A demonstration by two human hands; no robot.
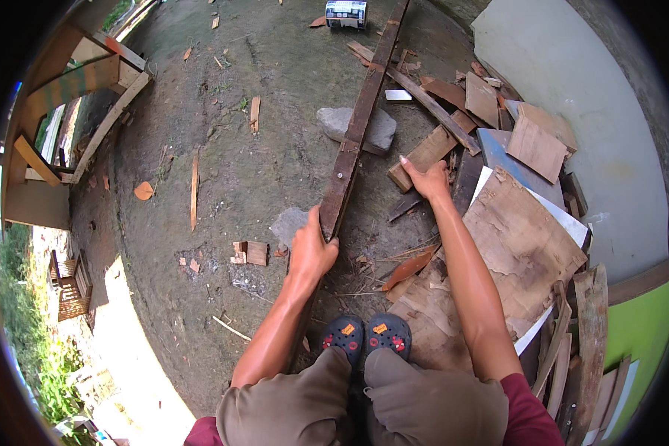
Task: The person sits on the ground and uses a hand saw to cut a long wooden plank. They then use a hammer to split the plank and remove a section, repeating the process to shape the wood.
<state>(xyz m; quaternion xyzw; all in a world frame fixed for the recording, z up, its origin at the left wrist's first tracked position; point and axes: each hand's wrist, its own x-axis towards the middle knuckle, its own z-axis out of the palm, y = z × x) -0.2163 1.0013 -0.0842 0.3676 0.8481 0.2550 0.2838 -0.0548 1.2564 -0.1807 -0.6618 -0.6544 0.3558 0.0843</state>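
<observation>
Closed around the near part of a long dark wooden beam (359,123) is my left hand (312,253). The beam slants away to the far edge, and a bolt or nail head shows on its upper face. It crosses over a grey stone (380,132); whether it rests on it I cannot tell. My right hand (430,180) grips the near end of a short brown wood block (432,152), thumb along its end. Some of the fingers are hidden behind the block. The block lies beside the scrap pile, to the right of the beam.
Wood scraps, boards and a stained brown sheet (524,241) pile up at right, against a pale panel (572,89). A printed can-like container (346,14) lies far off. Small wood blocks (256,253) sit left of my hand. A wooden frame (89,82) stands at left. My clogs (389,334) are below.
</observation>
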